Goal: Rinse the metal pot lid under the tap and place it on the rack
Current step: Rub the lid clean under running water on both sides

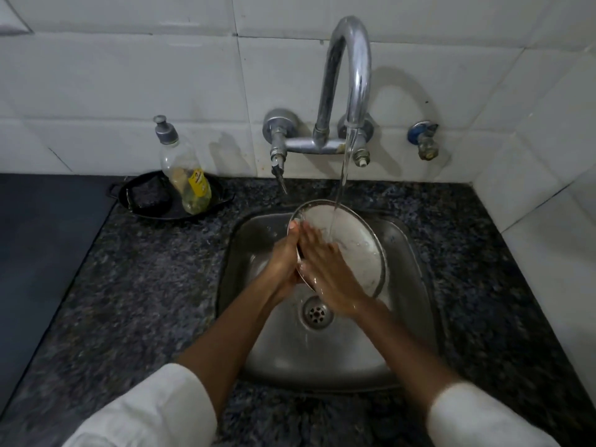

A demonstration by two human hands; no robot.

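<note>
The round metal pot lid is held tilted on edge over the steel sink, its pale inner face turned toward me. Water runs from the curved chrome tap onto the lid's upper part. My left hand grips the lid's left rim from behind, thumb at the top edge. My right hand lies flat with fingers spread on the lid's wet inner face. No rack is in view.
A black tray at the back left of the dark granite counter holds a dish soap bottle and a dark scrubber. The sink drain lies under my hands. A small wall valve is at right.
</note>
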